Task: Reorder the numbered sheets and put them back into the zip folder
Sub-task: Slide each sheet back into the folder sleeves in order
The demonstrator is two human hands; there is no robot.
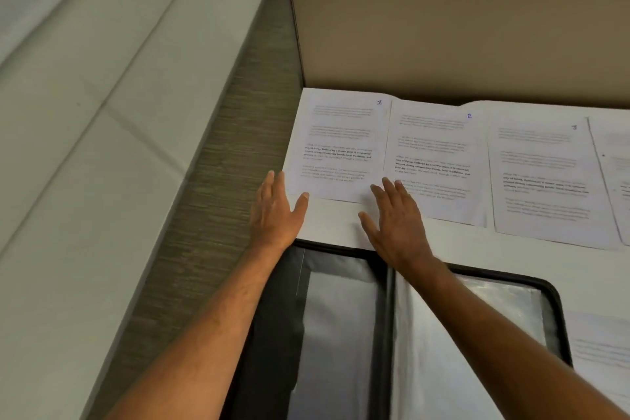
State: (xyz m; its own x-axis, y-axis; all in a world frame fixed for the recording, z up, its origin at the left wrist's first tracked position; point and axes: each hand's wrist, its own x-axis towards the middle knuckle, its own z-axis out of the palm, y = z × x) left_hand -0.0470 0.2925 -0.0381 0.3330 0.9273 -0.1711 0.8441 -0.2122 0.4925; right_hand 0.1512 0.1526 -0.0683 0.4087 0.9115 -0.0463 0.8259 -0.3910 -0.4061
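Nearest the camera, a black zip folder with clear plastic sleeves (pixel 347 317) is seen lying open on the white desk top (pixel 334 218), its spine running away from the viewer beneath the right forearm, and part of another printed sheet (pixel 600 351) is glimpsed just beside its right edge. Beyond the folder's far rim, both hands are laid flat with fingers straight and spread, and nothing is gripped by either. The left hand (pixel 278 211) is placed at the near left corner of the white printed sheet marked 1 (pixel 337 143), its thumb tip resting on the paper's near edge. The right hand (pixel 397 222) is set at the seam where that sheet meets the white printed sheet marked 2 (pixel 433 160), the fingertips touching paper. Farther right, the white printed sheet marked 3 (pixel 542 177) is laid alongside, and the edge of a further sheet (pixel 613 164) is cut off by the frame. Behind the row, a beige partition panel (pixel 460 37) is stood. The sorting appears finished, judging by the 1, 2, 3 order, and gathering seems to be in hand. Sheet 1 would next need to be slid or lifted cleanly, without its neighbours being dragged, so that the order is kept for the sleeves.
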